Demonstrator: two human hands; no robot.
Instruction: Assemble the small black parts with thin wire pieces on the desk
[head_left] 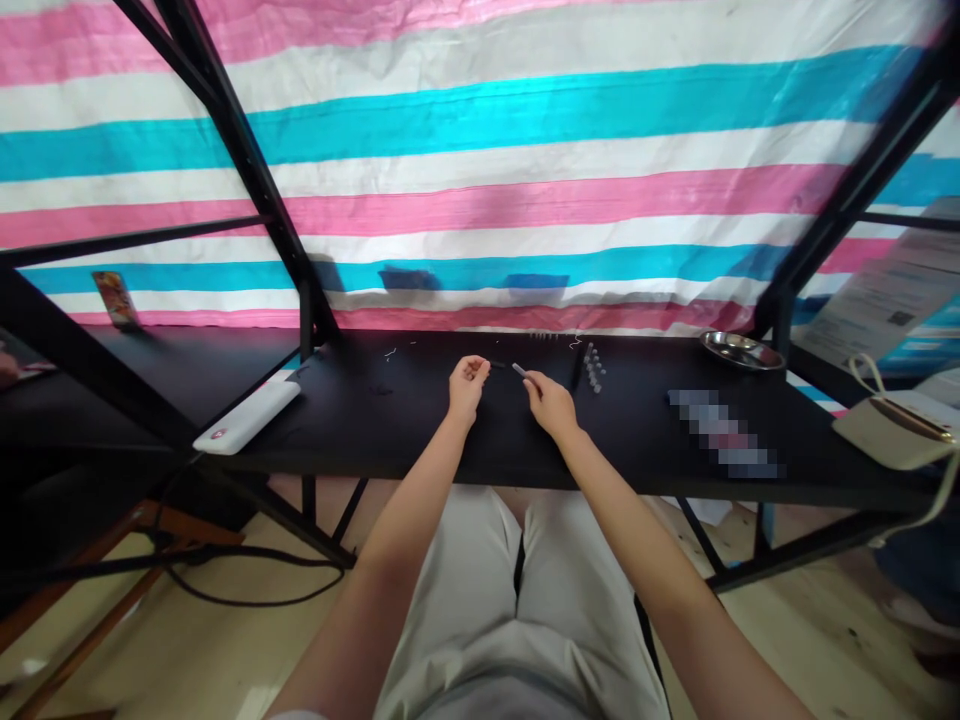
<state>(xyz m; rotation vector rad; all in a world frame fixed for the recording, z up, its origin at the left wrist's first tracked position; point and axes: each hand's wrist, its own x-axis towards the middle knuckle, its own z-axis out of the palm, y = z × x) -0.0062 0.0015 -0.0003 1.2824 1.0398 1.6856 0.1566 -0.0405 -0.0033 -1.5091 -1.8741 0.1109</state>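
Over the dark desk my left hand [466, 388] is closed in a pinch on a thin black stick [496, 364], which points to the right. My right hand [553, 404] is closed too, its fingertips gripping a short grey tube [518, 369] tilted toward the stick. The ends of the two pieces are close together but look apart. Just beyond my right hand lie several small translucent pieces [594, 370] in rows, with slim black pieces [578, 368] alongside. They are too small to name surely.
The black desk [405, 430] carries a white power strip-like box [251, 415] at left, a round metal dish [741, 351] at right and a blurred-out item [724, 435]. A beige bag [892, 430] sits at the right end. Black frame posts [259, 170] flank a striped sheet [525, 210].
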